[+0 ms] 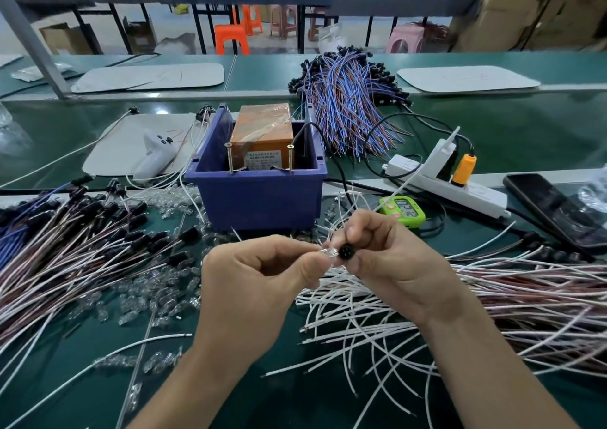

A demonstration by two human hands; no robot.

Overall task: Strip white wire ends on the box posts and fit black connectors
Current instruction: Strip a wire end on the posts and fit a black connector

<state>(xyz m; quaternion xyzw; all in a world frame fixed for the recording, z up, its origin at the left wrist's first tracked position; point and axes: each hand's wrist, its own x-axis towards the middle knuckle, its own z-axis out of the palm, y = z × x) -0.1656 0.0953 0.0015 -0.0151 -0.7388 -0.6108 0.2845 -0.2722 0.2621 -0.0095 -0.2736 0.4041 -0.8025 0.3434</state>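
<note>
Two hands meet just below the middle of the frame. The left hand [259,274] pinches a small clear piece [330,251] between thumb and forefinger. The right hand [394,258] pinches a black connector [345,252], whose round, holed face is turned up toward the camera; the two parts touch. The holes look tiny, so a slight misalignment could bend whatever goes into them. The glossy clear piece, held by so light a pinch, could slip and be lost among the similar clear pieces [147,290] scattered at centre left. The loose white wires [361,317] under the right wrist are thin and springy, with bare tips, and might snag a sleeve or finger. The connector looks matt and hard. Above centre stands the blue box [259,195], rigid plastic with squared walls, and two threaded metal posts [229,159] rise at its front rim.
</note>
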